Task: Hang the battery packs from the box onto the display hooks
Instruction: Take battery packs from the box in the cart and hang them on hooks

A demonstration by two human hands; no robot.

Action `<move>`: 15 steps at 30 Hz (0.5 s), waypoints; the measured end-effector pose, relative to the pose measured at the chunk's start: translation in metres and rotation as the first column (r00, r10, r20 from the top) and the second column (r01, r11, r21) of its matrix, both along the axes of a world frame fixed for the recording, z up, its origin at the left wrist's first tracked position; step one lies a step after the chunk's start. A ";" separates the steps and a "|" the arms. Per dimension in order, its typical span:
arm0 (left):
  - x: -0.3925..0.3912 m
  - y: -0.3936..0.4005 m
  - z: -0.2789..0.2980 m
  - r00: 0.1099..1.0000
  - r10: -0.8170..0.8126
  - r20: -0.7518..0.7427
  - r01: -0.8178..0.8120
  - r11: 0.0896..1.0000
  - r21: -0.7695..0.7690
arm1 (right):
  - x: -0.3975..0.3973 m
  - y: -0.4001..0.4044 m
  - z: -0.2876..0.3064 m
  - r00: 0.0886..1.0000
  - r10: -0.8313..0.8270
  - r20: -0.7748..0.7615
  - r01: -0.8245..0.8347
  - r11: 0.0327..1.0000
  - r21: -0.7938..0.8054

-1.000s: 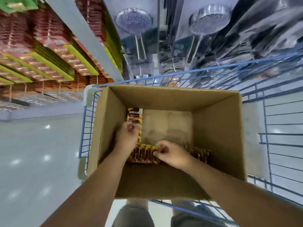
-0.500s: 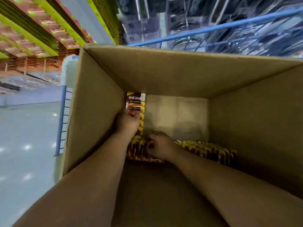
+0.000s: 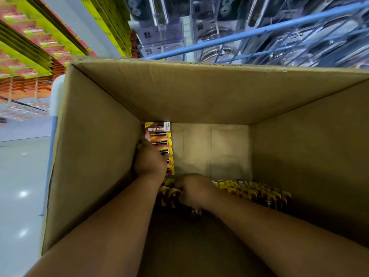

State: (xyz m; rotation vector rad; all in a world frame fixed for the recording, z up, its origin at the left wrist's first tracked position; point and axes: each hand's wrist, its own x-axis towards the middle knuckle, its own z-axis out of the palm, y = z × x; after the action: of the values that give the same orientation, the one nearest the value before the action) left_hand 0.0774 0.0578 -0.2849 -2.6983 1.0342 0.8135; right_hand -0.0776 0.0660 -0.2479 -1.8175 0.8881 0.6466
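Pick stage only; nothing hung from this grab yet. Left hand [image 3: 150, 159] is curled on the flat battery strip [image 3: 159, 136] at the cardboard box [image 3: 95, 148] floor. Right hand [image 3: 194, 189] is closed on the upright battery packs [image 3: 257, 191]. Display hooks: not visible.

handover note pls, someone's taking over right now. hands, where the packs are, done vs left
Left hand: deep in the cardboard box, fingers curled on the stack of battery packs lying along the left wall.
Right hand: also in the box, gripping packs at the left end of the upright row of packs along the near side.
Box sits in a blue wire cart; part of its floor is bare.
Done: nothing lifted out in this view.
Left: pull the packs out, hang them on the display hooks; the battery display is up left.
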 end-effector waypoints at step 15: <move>-0.001 0.000 0.033 0.864 0.135 -0.485 -0.224 0.966 -0.130 | -0.083 -0.056 0.058 0.536 -0.816 -0.218 0.793 0.398 0.461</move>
State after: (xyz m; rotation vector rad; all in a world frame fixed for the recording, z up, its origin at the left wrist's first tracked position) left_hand 0.0769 0.0578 -0.2514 -2.8504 0.9843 1.5478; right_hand -0.1604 0.0096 -0.1896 -0.7152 1.2824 0.1493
